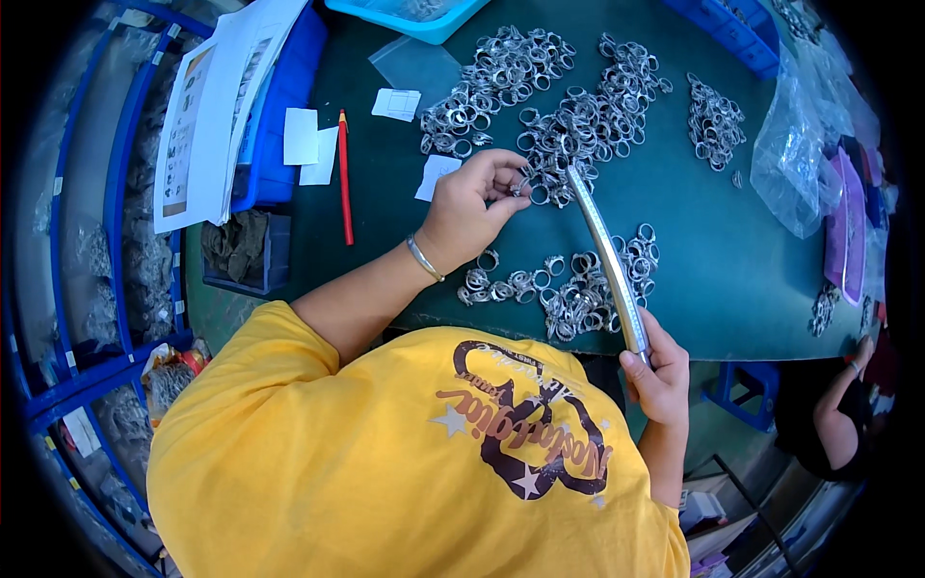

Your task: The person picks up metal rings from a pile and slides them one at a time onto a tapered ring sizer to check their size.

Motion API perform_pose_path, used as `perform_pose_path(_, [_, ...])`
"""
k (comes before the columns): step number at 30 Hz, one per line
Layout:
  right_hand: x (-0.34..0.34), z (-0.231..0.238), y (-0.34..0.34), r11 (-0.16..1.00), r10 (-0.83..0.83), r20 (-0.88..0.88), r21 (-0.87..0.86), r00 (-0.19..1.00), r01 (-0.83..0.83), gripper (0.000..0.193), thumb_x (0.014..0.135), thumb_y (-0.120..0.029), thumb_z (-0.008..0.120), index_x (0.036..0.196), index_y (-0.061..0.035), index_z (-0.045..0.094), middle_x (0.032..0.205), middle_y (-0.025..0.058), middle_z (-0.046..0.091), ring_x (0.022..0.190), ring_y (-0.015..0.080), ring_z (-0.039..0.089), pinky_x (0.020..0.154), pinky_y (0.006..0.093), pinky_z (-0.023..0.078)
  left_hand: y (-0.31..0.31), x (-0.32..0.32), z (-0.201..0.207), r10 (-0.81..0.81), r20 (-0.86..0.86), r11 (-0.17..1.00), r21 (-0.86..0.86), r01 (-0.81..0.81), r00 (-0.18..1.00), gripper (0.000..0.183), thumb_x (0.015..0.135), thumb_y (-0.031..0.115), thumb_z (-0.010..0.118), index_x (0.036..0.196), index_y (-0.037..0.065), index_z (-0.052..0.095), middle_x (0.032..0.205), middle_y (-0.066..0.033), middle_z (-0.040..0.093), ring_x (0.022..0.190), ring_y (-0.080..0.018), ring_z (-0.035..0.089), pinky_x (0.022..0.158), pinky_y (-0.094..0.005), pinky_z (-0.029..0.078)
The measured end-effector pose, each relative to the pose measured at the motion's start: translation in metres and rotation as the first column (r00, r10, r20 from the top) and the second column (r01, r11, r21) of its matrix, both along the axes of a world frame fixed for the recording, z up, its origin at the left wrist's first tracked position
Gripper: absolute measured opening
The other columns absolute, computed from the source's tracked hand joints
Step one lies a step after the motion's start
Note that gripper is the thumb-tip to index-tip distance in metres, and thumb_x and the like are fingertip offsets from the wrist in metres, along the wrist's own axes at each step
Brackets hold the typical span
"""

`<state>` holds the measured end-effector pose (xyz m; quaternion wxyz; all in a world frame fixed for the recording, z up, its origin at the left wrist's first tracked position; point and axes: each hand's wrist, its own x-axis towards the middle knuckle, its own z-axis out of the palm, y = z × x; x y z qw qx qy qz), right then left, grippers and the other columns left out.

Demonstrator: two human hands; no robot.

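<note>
My left hand [470, 204], a metal bangle on its wrist, is closed in a pinch on a small silver ring [515, 190] at the edge of a large heap of rings [588, 125]. Gripped at its lower end by my right hand [661, 374] is a long metal ring mandrel [609, 260] with graduation marks. It slants up and left, its narrow tip over the heap's near edge and no ring visible on it. Nearer me, partly behind the mandrel, lies another group of rings [578, 299].
More rings lie in a far-left pile [511, 72] and a right-hand pile [715, 122] on the green table [405, 299]. Left are a red pencil [345, 178], paper slips [301, 137] and a blue bin [265, 183]. A plastic bag [792, 144] and another person's arm [836, 424] are right.
</note>
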<state>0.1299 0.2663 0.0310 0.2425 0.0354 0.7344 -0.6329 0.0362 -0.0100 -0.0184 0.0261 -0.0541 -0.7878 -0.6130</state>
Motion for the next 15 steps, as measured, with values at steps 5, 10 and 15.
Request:
perform_pose_path(5, [-0.003,0.004,0.000,0.999,-0.046,-0.019,-0.019,0.999,0.046,0.050,0.080,-0.005,0.059,0.127,0.0026,0.042,0.067,-0.0009,0.051,0.043,0.0022,0.042,0.038,0.0163,0.032,-0.002,0.002,0.001,-0.009,0.128,0.995,0.104,-0.004,0.992,0.035,0.073,-0.006,0.065,0.103,-0.003,0.050,0.086,-0.0127,0.063,0.080,-0.0137,0.063,0.068,-0.0207,0.051])
perform_pose_path(10, [-0.007,0.004,0.003,0.991,-0.122,-0.113,-0.070,0.986,0.115,0.052,0.081,-0.006,0.058,0.128,0.0054,0.039,0.063,-0.0003,0.049,0.041,0.0027,0.040,0.036,0.0163,0.031,-0.002,0.004,0.003,-0.026,0.114,0.987,0.161,0.007,0.993,0.032,0.073,-0.006,0.066,0.101,-0.003,0.051,0.086,-0.0122,0.063,0.079,-0.0136,0.063,0.069,-0.0209,0.051])
perform_pose_path(15, [-0.037,-0.005,-0.003,0.930,-0.328,-0.229,-0.249,0.916,0.271,0.054,0.082,-0.005,0.056,0.129,0.0089,0.033,0.054,-0.0003,0.045,0.035,0.0046,0.036,0.032,0.0177,0.027,-0.002,0.001,-0.004,-0.044,0.023,0.963,0.266,0.037,0.999,0.028,0.073,-0.006,0.066,0.098,-0.003,0.053,0.085,-0.0108,0.062,0.076,-0.0133,0.062,0.068,-0.0220,0.051])
